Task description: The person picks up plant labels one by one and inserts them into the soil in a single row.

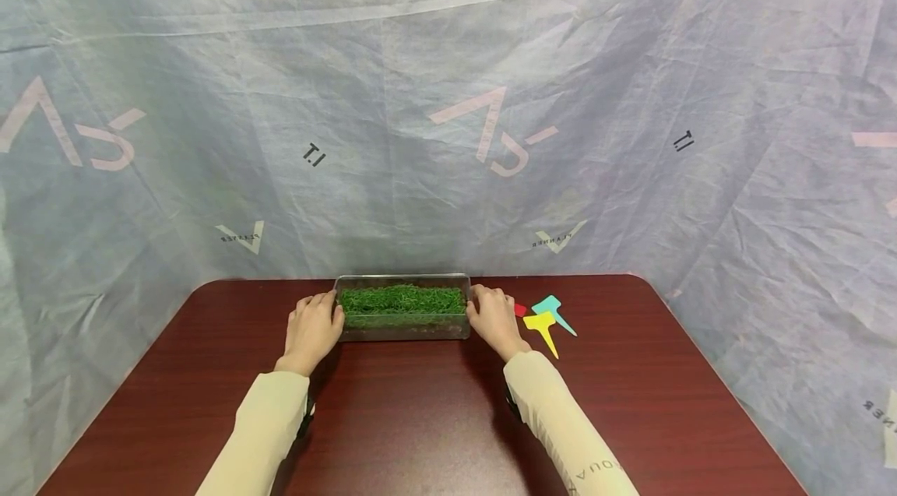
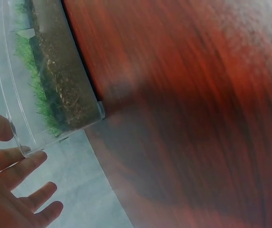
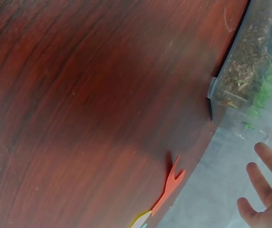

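A clear plastic planter box with green grass stands near the back edge of the table. Brown soil shows through its wall in the left wrist view. At the box's left end, my left hand pinches the rim between thumb and fingers, its other fingers spread outside. My right hand holds the opposite end by the rim; its thumb is mostly cut off in the right wrist view. Just right of that hand lie a red plant label, a teal plant label and a yellow plant label.
The dark red wood-grain table has rounded back corners. Behind it and along both sides hangs a creased grey cloth with printed letters.
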`<state>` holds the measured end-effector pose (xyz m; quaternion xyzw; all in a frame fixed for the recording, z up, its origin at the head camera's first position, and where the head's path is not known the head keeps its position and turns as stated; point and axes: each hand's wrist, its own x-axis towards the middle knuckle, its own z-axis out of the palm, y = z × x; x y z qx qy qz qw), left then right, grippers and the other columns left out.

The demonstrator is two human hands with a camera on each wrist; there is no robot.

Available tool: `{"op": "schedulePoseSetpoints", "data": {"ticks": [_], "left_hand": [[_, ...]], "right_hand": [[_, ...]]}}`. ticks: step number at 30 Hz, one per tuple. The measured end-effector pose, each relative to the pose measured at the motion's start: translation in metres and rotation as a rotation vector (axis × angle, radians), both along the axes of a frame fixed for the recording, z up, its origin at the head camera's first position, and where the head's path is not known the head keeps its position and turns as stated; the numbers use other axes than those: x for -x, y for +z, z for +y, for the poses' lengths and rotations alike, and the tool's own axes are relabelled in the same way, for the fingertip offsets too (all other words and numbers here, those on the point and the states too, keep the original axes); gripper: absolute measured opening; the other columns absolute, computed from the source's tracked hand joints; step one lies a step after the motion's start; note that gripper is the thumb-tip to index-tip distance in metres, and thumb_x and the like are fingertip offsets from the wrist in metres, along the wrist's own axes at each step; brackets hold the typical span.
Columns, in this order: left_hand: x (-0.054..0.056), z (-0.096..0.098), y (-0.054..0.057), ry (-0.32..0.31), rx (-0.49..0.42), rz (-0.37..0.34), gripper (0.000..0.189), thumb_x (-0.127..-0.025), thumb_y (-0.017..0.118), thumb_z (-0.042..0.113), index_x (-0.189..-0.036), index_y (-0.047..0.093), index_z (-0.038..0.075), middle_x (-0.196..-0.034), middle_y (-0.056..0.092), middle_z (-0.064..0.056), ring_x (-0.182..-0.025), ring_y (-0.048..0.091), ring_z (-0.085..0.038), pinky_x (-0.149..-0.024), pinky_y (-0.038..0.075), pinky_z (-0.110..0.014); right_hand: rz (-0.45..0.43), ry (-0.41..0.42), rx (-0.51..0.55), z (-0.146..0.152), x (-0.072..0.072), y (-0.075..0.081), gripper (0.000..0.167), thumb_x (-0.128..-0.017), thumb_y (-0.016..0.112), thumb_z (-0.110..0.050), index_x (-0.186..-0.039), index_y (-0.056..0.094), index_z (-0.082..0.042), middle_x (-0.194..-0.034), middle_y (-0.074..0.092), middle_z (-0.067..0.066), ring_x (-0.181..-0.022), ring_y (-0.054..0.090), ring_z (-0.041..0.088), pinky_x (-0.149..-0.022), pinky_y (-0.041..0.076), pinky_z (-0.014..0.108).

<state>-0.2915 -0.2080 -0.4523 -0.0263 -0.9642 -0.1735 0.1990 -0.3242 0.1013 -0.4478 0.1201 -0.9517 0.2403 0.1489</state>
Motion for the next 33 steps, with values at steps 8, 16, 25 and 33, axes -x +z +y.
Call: {"op": "schedulePoseSetpoints", "data": {"ticks": [8,16,25,33], "left_hand": [[-0.005,0.002,-0.001,-0.003,0.0,0.033,0.04,-0.09,0.049,0.02,-0.122,0.055,-0.002,-0.118,0.058,-0.022,-0.113,0.044,-0.046,-0.09,0.038,-0.061],[-0.014,0.004,-0.004,-0.012,0.01,0.074,0.038,-0.089,0.051,0.018,-0.12,0.057,-0.003,-0.116,0.06,-0.022,-0.113,0.045,-0.046,-0.089,0.039,-0.061],[-0.024,0.009,-0.003,-0.018,0.039,0.056,0.038,-0.089,0.05,0.02,-0.118,0.058,-0.002,-0.114,0.061,-0.02,-0.116,0.043,-0.045,-0.091,0.038,-0.059],[-0.033,0.012,-0.004,-0.032,0.072,0.096,0.034,-0.087,0.053,0.018,-0.111,0.061,-0.004,-0.106,0.064,-0.02,-0.113,0.046,-0.044,-0.089,0.041,-0.057]], "right_hand": [[0.008,0.002,0.01,0.002,-0.002,-0.001,0.022,-0.085,0.059,-0.015,-0.104,0.064,-0.005,-0.091,0.066,0.008,-0.093,0.055,0.03,-0.085,0.038,0.047],[0.012,-0.006,0.016,0.007,-0.01,-0.003,0.024,-0.085,0.059,-0.016,-0.107,0.064,-0.008,-0.095,0.066,0.007,-0.096,0.056,0.029,-0.086,0.038,0.048],[0.005,0.0,0.05,0.013,-0.021,-0.002,0.025,-0.083,0.061,-0.014,-0.107,0.064,-0.007,-0.092,0.066,0.007,-0.096,0.056,0.031,-0.091,0.036,0.052],[-0.007,0.009,0.063,0.019,-0.029,-0.002,0.026,-0.08,0.062,-0.013,-0.105,0.062,-0.006,-0.093,0.066,0.009,-0.093,0.058,0.03,-0.088,0.038,0.051]]}}
